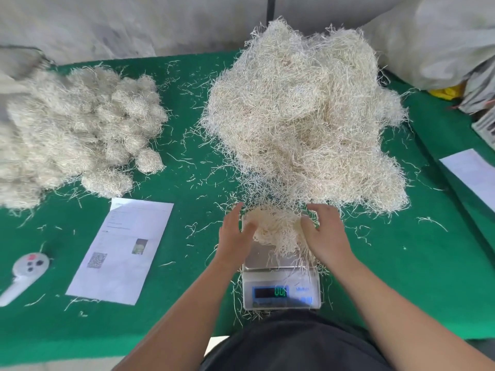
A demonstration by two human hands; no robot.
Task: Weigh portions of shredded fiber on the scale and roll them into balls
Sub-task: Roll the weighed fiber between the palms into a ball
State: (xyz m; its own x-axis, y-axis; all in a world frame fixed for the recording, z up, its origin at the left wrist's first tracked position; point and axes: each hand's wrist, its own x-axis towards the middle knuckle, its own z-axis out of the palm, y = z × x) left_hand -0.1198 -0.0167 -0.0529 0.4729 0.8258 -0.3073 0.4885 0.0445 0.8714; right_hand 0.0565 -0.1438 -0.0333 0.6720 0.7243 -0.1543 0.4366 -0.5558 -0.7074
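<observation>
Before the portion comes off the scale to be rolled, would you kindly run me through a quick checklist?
1. Shredded pale fiber portion sits on the steel pan of the white digital scale: ok.
2. Left hand and right hand flank the portion, fingers straight: ok.
3. Hands off the portion for a true reading: not ok, both touch it.
4. Green display digits: cannot tell, blurred.
5. Portion separate from the big loose fiber heap: cannot tell.

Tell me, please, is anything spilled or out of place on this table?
Yes. Loose strands lie scattered across the green cloth, between the big fiber heap and the balls. Some strands of the portion hang over the scale's edge near its display.
</observation>
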